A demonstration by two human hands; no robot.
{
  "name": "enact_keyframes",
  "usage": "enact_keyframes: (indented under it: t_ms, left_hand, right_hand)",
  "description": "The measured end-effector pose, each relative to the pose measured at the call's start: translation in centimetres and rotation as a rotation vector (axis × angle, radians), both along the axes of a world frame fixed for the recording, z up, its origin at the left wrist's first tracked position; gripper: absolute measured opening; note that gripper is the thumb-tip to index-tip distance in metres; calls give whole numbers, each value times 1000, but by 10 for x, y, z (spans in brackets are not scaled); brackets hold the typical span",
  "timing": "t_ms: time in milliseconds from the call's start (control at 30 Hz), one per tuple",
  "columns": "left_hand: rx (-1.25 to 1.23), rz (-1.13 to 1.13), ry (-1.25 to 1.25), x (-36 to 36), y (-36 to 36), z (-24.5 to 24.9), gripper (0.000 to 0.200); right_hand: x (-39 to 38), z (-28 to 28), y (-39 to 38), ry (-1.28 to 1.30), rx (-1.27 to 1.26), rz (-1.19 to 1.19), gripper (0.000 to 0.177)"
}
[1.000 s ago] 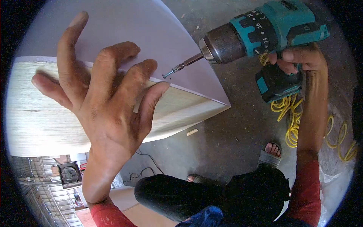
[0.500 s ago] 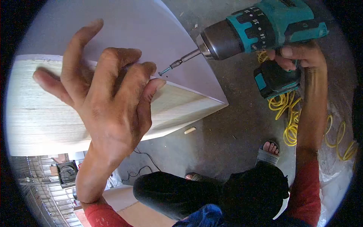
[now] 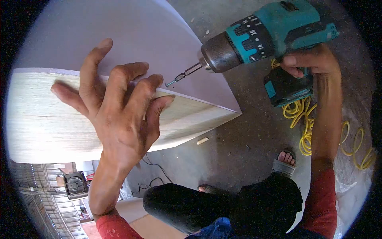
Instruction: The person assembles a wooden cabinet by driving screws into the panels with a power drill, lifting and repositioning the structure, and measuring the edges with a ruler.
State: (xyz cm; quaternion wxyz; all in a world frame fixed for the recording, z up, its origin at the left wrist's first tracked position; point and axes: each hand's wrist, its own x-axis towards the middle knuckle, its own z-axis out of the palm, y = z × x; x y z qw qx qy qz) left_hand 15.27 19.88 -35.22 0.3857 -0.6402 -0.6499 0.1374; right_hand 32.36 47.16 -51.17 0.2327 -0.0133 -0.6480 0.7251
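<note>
My right hand (image 3: 314, 59) grips the handle of a teal and black cordless drill (image 3: 286, 30), its chuck (image 3: 221, 53) angled down to the left. From the chuck runs a slim driver bit (image 3: 193, 68), with a small shiny screw-like piece (image 3: 171, 83) at its end. That end is close to the edge of a lilac-faced wooden panel (image 3: 139, 24). Spread over this edge is my left hand (image 3: 123, 107), its fingertips on the lilac side and its thumb on the pale wood-grain side (image 3: 47, 115). Its index fingertip lies just beside the screw-like piece.
A coiled yellow hose or cord (image 3: 306, 119) lies on the concrete floor (image 3: 254, 131) below the drill. A small wood offcut (image 3: 202, 140) and a dark cable (image 3: 159, 169) are on the floor too. A black fan-like box (image 3: 75, 184) stands at lower left.
The drill has shifted slightly left and its front end lower. The left hand and the panel edge appear lower in view, and the hand's fingers stay spread.
</note>
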Motion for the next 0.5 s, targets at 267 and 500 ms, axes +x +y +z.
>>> enact_keyframes:
  t_ms: [267,500]
  left_hand:
    - [51,-77,-42,-3,3,-6,14]
    - [54,-97,-38,-5,1,-8,13]
  right_hand:
    - [4,11,-10,-46,74,-98,19]
    - [3,16,-9,-72,60,-21,23]
